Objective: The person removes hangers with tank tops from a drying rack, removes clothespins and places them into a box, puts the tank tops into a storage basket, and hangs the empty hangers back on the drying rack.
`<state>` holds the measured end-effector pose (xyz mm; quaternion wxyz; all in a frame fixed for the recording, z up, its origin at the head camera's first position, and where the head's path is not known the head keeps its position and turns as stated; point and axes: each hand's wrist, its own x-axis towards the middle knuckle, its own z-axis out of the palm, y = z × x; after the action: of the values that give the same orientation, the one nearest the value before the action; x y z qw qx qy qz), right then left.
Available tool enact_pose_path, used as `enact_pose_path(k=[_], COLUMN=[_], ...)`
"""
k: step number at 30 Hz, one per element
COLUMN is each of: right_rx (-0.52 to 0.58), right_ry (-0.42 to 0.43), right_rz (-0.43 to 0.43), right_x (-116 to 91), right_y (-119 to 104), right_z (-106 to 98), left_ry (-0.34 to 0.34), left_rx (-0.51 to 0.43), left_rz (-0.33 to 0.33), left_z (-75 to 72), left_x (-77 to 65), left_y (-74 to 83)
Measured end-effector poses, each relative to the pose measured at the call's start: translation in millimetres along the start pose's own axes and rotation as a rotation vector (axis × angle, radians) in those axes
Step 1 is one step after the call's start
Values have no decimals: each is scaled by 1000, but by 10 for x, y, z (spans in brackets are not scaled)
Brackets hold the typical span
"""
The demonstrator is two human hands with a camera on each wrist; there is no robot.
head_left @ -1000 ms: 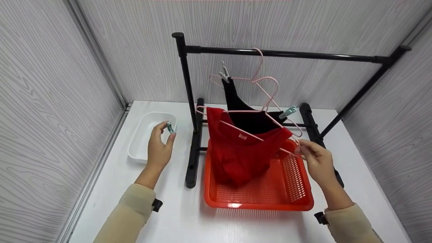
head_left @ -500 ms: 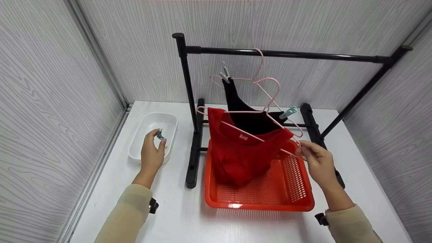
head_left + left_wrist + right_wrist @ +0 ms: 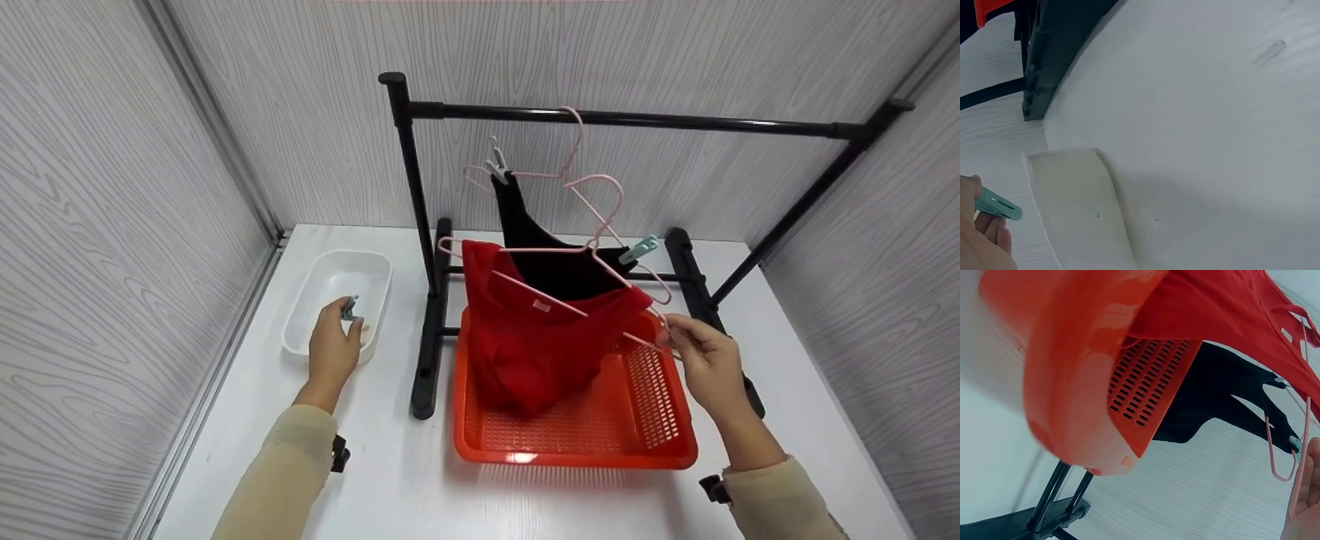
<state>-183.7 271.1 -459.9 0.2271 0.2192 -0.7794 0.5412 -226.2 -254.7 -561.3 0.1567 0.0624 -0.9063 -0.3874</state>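
Clothespin (image 3: 350, 308) in left hand (image 3: 332, 349) over tray (image 3: 352, 276)

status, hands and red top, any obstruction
Left hand holding clothespin. Right hand gripping front pink hanger. Red top on it, unpegged. Black top behind, apparently not blocking.

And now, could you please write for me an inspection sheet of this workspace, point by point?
Surface: white table; the left wrist view shows a grey smudge on it.
Job's things: red garment on the front hanger, over the red basket; black garment pegged to the rear hanger by a grey peg and a mint peg; rear hanger hooked over the black rack.
Clutter: nothing seen.
Hands: left hand pinches a teal peg at the white tray; right hand holds the front hanger's end.
Cables: nothing seen.
Surroundings: wood-grain panels behind and at both sides.
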Motion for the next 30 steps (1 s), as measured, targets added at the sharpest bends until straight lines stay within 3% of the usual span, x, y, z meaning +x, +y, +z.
enact_pose_path(k=[11, 17, 23, 30], right_rx=[12, 41, 55, 70], right_ry=[-19, -24, -30, -29], right_rz=[7, 1, -3, -16], right_x=[6, 30, 24, 2], right_y=[-21, -123, -45, 26], right_z=[32, 60, 61, 36], left_ry=[-121, -204, -287, -301], left_rx=[140, 186, 211, 212], left_rz=[-158, -231, -322, -322], left_z=[-11, -33, -41, -20], left_x=[50, 116, 137, 132], left_y=[-7, -9, -18, -30])
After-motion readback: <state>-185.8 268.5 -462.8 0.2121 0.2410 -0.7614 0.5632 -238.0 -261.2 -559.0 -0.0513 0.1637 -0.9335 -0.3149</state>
